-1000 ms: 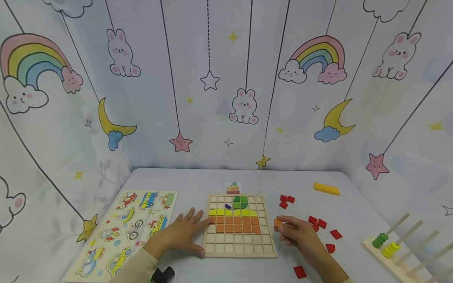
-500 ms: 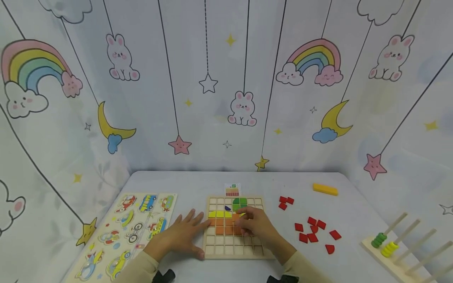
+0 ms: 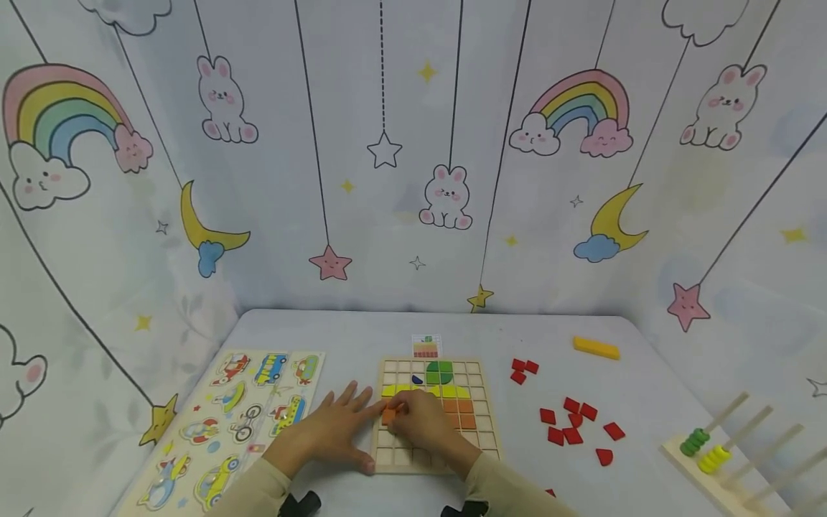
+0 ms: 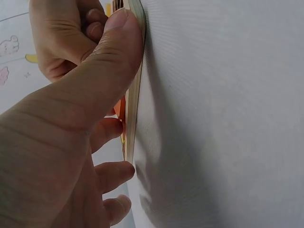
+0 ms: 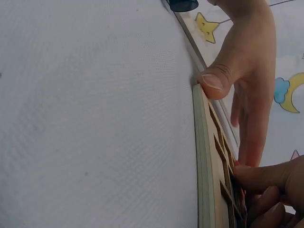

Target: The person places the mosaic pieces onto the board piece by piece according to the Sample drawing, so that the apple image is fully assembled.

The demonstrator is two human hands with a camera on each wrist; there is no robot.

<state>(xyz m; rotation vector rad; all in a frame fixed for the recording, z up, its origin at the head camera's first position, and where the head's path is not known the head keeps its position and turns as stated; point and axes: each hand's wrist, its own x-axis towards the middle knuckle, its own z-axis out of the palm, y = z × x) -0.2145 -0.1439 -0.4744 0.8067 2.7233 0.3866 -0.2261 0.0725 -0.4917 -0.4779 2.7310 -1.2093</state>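
Observation:
A wooden grid board (image 3: 486, 452) lies in the middle of the table, with rows of yellow and orange tiles, green pieces and a small dark blue piece near its top. At its left side my left hand (image 3: 332, 427) rests with fingers spread, the thumb against the board's edge (image 4: 134, 95) in the left wrist view. My right hand (image 3: 423, 420) reaches across the board and pinches an orange square tile (image 3: 389, 416) at the left end of the lower orange row. The right hand covers the middle cells. Whether the tile sits flat in its cell is hidden.
Beyond the board stands a small picture card (image 3: 426, 346). Loose red tiles (image 3: 572, 436) lie to the right, near a yellow bar (image 3: 596, 348) and a wooden peg stand with beads (image 3: 713, 456). A vehicle puzzle board (image 3: 213, 431) lies at the left.
My right hand has moved left from the board's right side, across it, to the left end of the lower orange row with an orange tile. The left hand has stayed in place.

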